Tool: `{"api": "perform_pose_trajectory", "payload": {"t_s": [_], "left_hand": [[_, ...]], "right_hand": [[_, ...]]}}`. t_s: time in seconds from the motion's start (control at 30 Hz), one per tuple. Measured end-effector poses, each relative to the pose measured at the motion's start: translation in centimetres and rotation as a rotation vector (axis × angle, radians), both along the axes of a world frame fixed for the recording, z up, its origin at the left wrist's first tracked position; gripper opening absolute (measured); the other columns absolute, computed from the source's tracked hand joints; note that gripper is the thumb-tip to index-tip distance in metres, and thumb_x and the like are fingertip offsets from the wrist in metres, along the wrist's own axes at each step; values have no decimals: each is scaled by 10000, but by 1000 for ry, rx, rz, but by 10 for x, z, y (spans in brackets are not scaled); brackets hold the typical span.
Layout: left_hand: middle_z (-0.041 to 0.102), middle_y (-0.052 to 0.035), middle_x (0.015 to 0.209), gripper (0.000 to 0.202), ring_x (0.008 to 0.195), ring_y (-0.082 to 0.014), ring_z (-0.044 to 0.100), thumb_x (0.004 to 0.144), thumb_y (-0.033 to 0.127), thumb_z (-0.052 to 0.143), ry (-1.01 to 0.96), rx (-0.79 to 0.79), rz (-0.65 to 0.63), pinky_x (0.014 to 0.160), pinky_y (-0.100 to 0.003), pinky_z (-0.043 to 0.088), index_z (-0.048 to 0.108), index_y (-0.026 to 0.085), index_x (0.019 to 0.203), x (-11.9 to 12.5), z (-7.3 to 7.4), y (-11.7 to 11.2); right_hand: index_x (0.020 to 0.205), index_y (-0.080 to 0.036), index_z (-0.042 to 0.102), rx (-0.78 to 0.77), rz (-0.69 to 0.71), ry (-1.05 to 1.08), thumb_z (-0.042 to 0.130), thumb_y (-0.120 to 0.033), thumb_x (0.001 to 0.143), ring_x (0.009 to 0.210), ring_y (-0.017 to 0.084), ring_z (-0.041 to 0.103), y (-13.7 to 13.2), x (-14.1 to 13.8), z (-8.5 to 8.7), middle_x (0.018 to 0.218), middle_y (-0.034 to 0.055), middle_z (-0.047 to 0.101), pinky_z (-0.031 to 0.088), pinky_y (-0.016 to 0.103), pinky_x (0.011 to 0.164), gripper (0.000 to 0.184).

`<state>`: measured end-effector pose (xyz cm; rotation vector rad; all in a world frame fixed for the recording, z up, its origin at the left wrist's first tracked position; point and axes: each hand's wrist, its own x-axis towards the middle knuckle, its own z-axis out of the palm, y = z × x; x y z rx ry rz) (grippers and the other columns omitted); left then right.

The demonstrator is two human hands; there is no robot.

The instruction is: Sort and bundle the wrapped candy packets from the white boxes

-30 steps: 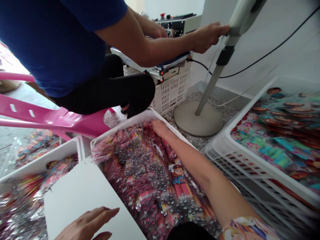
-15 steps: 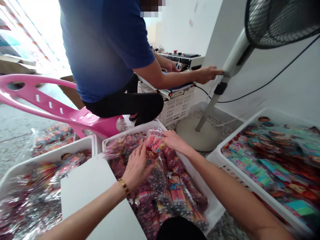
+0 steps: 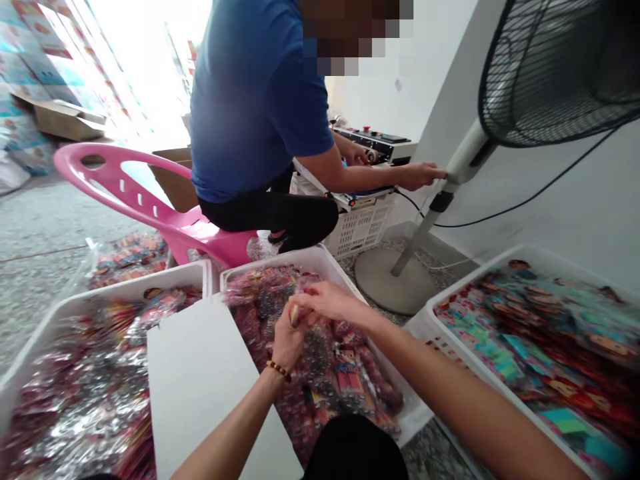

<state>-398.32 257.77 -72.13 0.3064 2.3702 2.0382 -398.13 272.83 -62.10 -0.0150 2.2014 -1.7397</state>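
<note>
Over the middle white bin (image 3: 336, 264), my left hand (image 3: 289, 339) and right hand (image 3: 331, 303) meet with their fingers closed. Between them is a small plastic-wrapped packet (image 3: 294, 313), mostly covered by the fingers; its contents are too small to make out. Beneath lie many clear-wrapped packets (image 3: 350, 380) of pink and yellow sticks, some with a cartoon figure. A bead bracelet circles my left wrist. A flat white board (image 3: 205, 380) rests across the bin's left edge, under my left forearm.
Packets also fill the left bin (image 3: 30, 327) and right bin (image 3: 500, 267). A standing fan (image 3: 400, 267) rises beyond. Ahead, a person in blue (image 3: 250, 113) sits on a pink chair (image 3: 125, 193), one hand at the fan pole, near a machine (image 3: 385, 143) on a crate (image 3: 360, 227).
My hands, apart among the packets before, have come together and closed on one packet. My left hand has turned from flat to curled. The view has shifted slightly left.
</note>
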Motion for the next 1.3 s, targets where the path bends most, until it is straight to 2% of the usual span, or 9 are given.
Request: {"api": "perform_pose_trajectory", "payload": {"t_s": [0.07,0.2,0.23,0.37,0.5,0.73,0.87,1.1,1.3], "left_hand": [[746,-63,937,366,862,-217,689,733,333,754,-145,194,-68,813,-312,537,674,146,1037,-4,5,-8],[765,-92,912,502,774,-227,714,572,294,882,-470,416,-79,737,-337,580,703,116,1006,-5,24,-15],[767,-94,901,514,755,-225,717,551,280,895,-516,447,-87,722,-339,587,706,114,998,-4,28,-15],[768,-95,856,511,711,-218,721,521,259,918,-558,525,-177,694,-332,604,712,104,963,2,36,-9],[768,-104,858,535,692,-218,722,515,283,928,-557,547,-175,658,-316,611,709,90,963,7,42,-6],[769,-83,855,510,654,-189,718,551,304,917,-541,604,-115,640,-295,611,702,111,971,4,46,-5],[769,-76,839,459,636,-184,712,566,278,908,-543,632,-127,641,-300,606,703,113,942,3,47,-3],[770,-84,901,552,715,-182,717,539,260,918,-459,615,-185,710,-286,590,692,106,1018,8,51,3],[765,-92,889,579,697,-193,714,522,295,918,-430,608,-81,699,-309,586,670,99,1007,8,51,5]], "right_hand": [[805,-183,682,-107,-23,11,692,-581,732,534,149,632,5,4,0,808,59,727,412,221,450,404],[801,-182,637,-83,-462,242,632,-553,760,599,134,598,21,5,-24,736,29,663,425,228,526,373],[818,-186,637,-58,-515,290,659,-526,733,632,140,591,21,5,-33,738,19,654,441,239,562,351],[921,-195,641,-26,-485,340,752,-449,630,744,164,586,5,7,-60,826,7,667,476,277,676,402],[870,-190,638,-80,-522,342,664,-463,722,713,168,568,-14,12,-71,761,-5,651,475,288,682,312],[997,-193,643,-257,-611,396,644,-422,760,833,185,603,-27,19,-74,901,24,692,497,297,781,330],[1001,-185,630,-342,-688,388,662,-424,756,785,172,598,-32,22,-72,901,26,686,504,288,750,344],[1018,-187,624,-374,-732,340,687,-440,730,738,159,590,-37,29,-72,879,15,673,504,266,694,389],[986,-188,622,-400,-848,419,683,-442,741,802,160,588,-33,35,-61,899,22,660,489,278,760,358]]}}
